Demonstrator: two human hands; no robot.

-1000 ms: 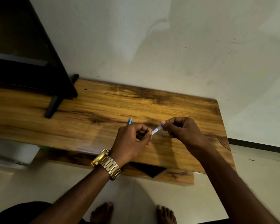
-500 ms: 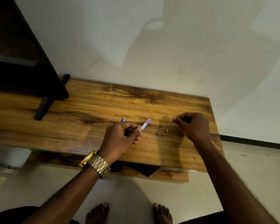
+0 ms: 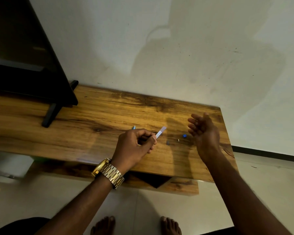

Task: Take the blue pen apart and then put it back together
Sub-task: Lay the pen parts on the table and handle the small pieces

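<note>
Two hands: we work over the wooden table [image 3: 95, 119]
Left hand [image 3: 134, 146]: pinching the blue pen barrel [image 3: 160, 132], tilted up-right
Right hand [image 3: 202, 131]: fingers spread, holding nothing
Loose parts: blue cap [image 3: 184, 136], white bit [image 3: 178, 140], grey piece [image 3: 168, 142], between our hands on the table
Stage: disassembly, we judge
Tip: keep barrel steady, keep the parts grouped so they can't roll
Edge: wristwatch [image 3: 109, 173], dark stand [image 3: 58, 106] far left

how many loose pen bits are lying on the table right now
3: a blue cap, a tiny white piece left of it, and a grey piece further left. Others may hide behind the hands.
</note>
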